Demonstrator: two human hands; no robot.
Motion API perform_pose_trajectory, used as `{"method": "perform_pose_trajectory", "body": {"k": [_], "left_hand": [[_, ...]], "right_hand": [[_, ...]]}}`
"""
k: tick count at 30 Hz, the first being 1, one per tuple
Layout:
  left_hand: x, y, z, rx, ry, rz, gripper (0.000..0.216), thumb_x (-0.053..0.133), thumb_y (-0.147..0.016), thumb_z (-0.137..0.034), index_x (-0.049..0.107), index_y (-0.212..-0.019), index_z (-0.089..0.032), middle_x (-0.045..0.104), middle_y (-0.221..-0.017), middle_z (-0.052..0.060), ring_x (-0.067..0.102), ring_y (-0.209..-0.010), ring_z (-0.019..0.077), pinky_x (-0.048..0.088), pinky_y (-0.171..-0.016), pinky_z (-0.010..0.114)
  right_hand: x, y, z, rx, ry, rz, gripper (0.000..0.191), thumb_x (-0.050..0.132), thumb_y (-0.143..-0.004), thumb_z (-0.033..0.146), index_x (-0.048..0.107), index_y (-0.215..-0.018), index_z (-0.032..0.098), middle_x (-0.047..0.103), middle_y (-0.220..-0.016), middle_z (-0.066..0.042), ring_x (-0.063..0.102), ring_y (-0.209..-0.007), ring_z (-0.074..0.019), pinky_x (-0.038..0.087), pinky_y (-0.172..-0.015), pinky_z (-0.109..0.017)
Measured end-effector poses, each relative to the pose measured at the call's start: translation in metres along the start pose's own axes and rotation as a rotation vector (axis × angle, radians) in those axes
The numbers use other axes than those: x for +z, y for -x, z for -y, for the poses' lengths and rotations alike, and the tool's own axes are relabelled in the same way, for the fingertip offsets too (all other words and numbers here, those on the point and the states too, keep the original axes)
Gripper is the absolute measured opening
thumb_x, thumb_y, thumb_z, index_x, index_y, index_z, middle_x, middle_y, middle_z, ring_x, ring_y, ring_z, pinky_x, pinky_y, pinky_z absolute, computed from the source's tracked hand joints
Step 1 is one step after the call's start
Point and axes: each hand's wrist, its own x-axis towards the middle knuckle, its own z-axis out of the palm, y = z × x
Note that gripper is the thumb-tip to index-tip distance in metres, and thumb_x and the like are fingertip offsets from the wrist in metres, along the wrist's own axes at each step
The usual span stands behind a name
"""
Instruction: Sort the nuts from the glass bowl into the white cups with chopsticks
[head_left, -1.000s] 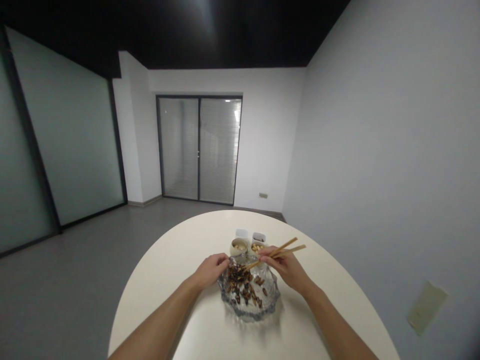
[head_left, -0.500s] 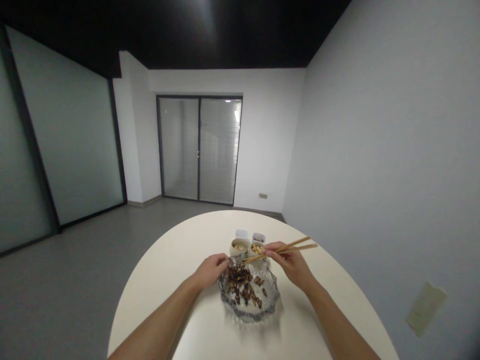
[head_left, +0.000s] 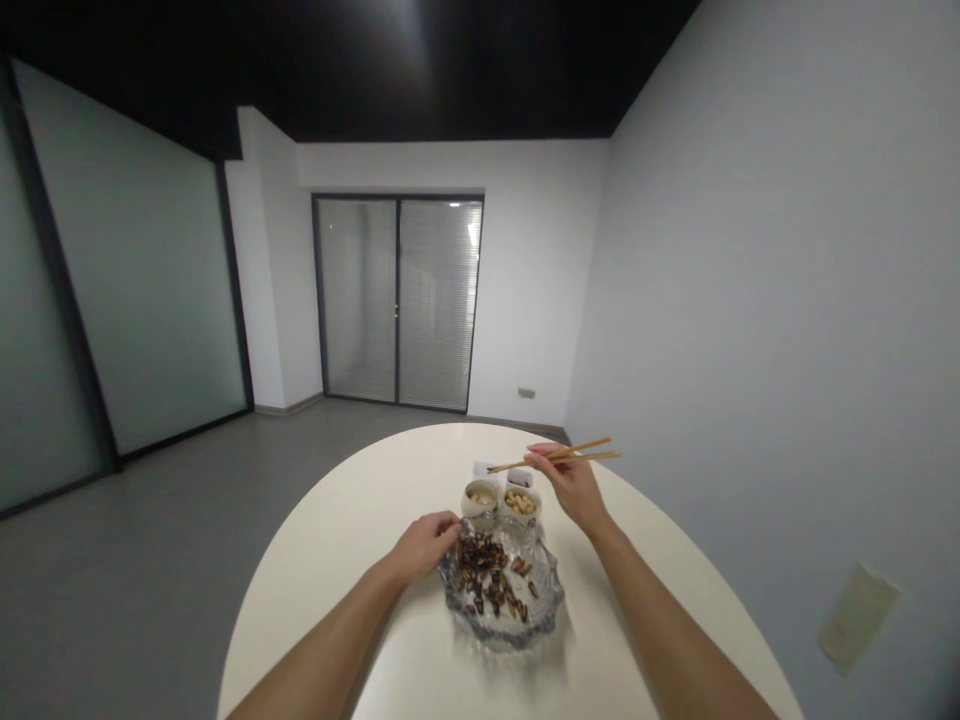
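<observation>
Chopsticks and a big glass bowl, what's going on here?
The right hand holds the chopsticks, their tips at the far left white container, maybe with a small dark bit. The left hand touches the rim of the glass bowl; dark brown pieces lie inside. Two cups of paler pieces stand just beyond.

Two hands (head_left: 426, 545) (head_left: 576, 488), two chopsticks (head_left: 589, 447), one glass bowl (head_left: 504, 636), four small containers (head_left: 478, 508), one table (head_left: 352, 510)

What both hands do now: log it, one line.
left hand: at rim of glass bowl | right hand: holds chopsticks, tips at white cup | in glass bowl: dark pieces
</observation>
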Motion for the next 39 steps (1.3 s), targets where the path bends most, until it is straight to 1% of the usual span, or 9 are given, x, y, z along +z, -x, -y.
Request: {"method": "perform_pose_trajectory", "body": {"k": [3, 6, 12, 17, 21, 26, 31, 35, 39], "left_hand": [[-0.001, -0.001, 0.001, -0.003, -0.009, -0.001, 0.037, 0.044, -0.089, -0.042, 0.071, -0.090, -0.017, 0.073, -0.086, 0.004, 0.061, -0.078, 0.0188, 0.044, -0.075, 0.027], [-0.002, 0.000, -0.002, -0.012, -0.017, 0.002, 0.036, 0.044, -0.089, -0.041, 0.071, -0.088, -0.017, 0.072, -0.085, 0.004, 0.061, -0.079, 0.0191, 0.044, -0.076, 0.028], [-0.003, -0.002, -0.003, -0.007, 0.016, 0.003, 0.036, 0.044, -0.088, -0.040, 0.071, -0.089, -0.016, 0.073, -0.086, 0.005, 0.061, -0.081, 0.0195, 0.045, -0.077, 0.027], [-0.001, -0.003, 0.004, -0.013, 0.015, 0.004, 0.035, 0.045, -0.088, -0.039, 0.071, -0.090, -0.016, 0.072, -0.086, 0.004, 0.061, -0.080, 0.0192, 0.045, -0.076, 0.027], [-0.001, -0.003, 0.004, -0.012, 0.007, 0.003, 0.034, 0.045, -0.088, -0.039, 0.071, -0.091, -0.016, 0.073, -0.086, 0.004, 0.061, -0.080, 0.0191, 0.045, -0.076, 0.027], [-0.001, -0.002, 0.000, -0.011, 0.012, 0.004, 0.034, 0.046, -0.089, -0.039, 0.071, -0.092, -0.016, 0.073, -0.089, 0.004, 0.062, -0.081, 0.0197, 0.045, -0.078, 0.028], [-0.002, 0.000, -0.004, -0.009, -0.001, 0.003, 0.035, 0.044, -0.089, -0.039, 0.070, -0.089, -0.016, 0.072, -0.085, 0.004, 0.062, -0.081, 0.0198, 0.044, -0.074, 0.027], [0.001, 0.000, -0.004, -0.007, -0.012, -0.003, 0.036, 0.044, -0.090, -0.040, 0.070, -0.088, -0.016, 0.071, -0.084, 0.004, 0.062, -0.081, 0.0198, 0.043, -0.073, 0.027], [0.005, -0.001, -0.002, -0.001, 0.010, 0.000, 0.037, 0.044, -0.090, -0.042, 0.070, -0.089, -0.016, 0.071, -0.085, 0.004, 0.062, -0.081, 0.0201, 0.043, -0.072, 0.027]], "right_hand": [[0.006, -0.011, -0.011, 0.003, 0.018, -0.004, 0.041, 0.069, -0.084, 0.056, 0.076, -0.096, 0.017, 0.076, -0.096, -0.010, 0.068, -0.081, -0.0235, 0.055, -0.075, -0.036], [0.012, -0.016, -0.018, 0.009, 0.036, -0.008, 0.041, 0.067, -0.085, 0.055, 0.076, -0.096, 0.016, 0.077, -0.092, -0.010, 0.068, -0.077, -0.0231, 0.054, -0.071, -0.034], [0.020, -0.016, -0.033, 0.001, 0.123, -0.004, 0.036, 0.064, -0.087, 0.052, 0.076, -0.092, 0.017, 0.078, -0.090, -0.009, 0.070, -0.081, -0.0239, 0.053, -0.076, -0.035], [0.020, -0.012, -0.040, 0.034, 0.170, 0.010, 0.037, 0.063, -0.087, 0.054, 0.075, -0.092, 0.019, 0.078, -0.088, -0.007, 0.071, -0.080, -0.0240, 0.054, -0.075, -0.035], [0.015, -0.009, -0.040, 0.048, 0.157, -0.004, 0.036, 0.064, -0.086, 0.054, 0.075, -0.090, 0.019, 0.078, -0.088, -0.006, 0.071, -0.079, -0.0232, 0.055, -0.075, -0.034], [0.009, -0.003, -0.031, 0.050, 0.106, 0.001, 0.035, 0.066, -0.086, 0.052, 0.074, -0.091, 0.019, 0.077, -0.088, -0.008, 0.070, -0.082, -0.0242, 0.055, -0.077, -0.036], [0.005, 0.009, -0.010, 0.079, -0.015, 0.001, 0.036, 0.070, -0.084, 0.054, 0.073, -0.089, 0.018, 0.076, -0.086, -0.008, 0.071, -0.080, -0.0243, 0.057, -0.075, -0.036], [0.003, 0.032, 0.006, 0.089, -0.054, 0.085, 0.036, 0.072, -0.082, 0.055, 0.075, -0.086, 0.020, 0.076, -0.083, -0.007, 0.071, -0.080, -0.0243, 0.057, -0.075, -0.035], [0.003, 0.059, 0.016, 0.108, -0.034, 0.168, 0.042, 0.069, -0.082, 0.062, 0.077, -0.083, 0.020, 0.077, -0.083, -0.008, 0.071, -0.081, -0.0259, 0.056, -0.076, -0.037]]}}
